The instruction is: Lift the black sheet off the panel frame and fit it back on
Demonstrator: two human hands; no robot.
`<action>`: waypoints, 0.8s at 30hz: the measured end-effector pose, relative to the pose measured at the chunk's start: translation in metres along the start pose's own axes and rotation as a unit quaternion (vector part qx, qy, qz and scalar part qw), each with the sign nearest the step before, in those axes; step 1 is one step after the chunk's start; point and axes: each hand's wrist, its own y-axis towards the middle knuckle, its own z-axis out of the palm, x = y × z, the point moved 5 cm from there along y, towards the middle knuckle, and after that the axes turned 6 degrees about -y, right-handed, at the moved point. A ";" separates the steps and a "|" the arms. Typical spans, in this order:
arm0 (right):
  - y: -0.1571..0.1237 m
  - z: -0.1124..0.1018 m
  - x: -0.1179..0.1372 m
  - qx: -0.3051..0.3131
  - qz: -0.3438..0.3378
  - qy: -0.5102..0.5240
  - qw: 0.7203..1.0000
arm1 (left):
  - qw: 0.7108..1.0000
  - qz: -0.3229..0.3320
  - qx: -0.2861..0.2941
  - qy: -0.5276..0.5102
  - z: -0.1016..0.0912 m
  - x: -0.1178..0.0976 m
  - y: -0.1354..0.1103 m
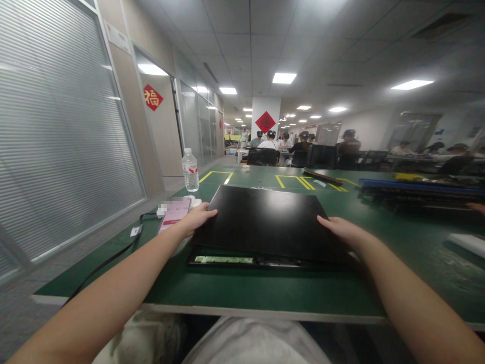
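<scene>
A flat black display panel (265,217) is held between my two hands, a little above the green table and tilted. My left hand (197,219) grips its left edge, thumb on the top face. On the right edge my right hand (341,231) pinches it the same way, fingers hidden underneath. Below the panel's near edge a dark frame (280,263) lies on the table, with a green circuit board strip (224,260) showing along its left part. Most of that frame is covered by the panel.
A water bottle (190,171) stands at the back left, with a pink-screened phone (174,215) and black cable (109,260) nearer. Blue-edged strips (417,188) are stacked at right, near a white object (468,245). A dark bar (322,177) lies farther back. Several people sit beyond the table (257,298).
</scene>
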 end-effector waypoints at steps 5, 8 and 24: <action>-0.002 0.001 0.002 0.025 0.007 0.031 0.999 | 1.000 0.009 -0.009 0.029 0.000 -0.003 -0.003; -0.005 0.001 0.003 0.035 0.020 0.062 0.997 | 0.999 0.021 -0.008 0.036 0.003 -0.008 -0.008; -0.004 -0.002 0.002 0.024 0.049 0.115 0.992 | 0.990 0.076 0.036 0.114 0.016 -0.013 -0.013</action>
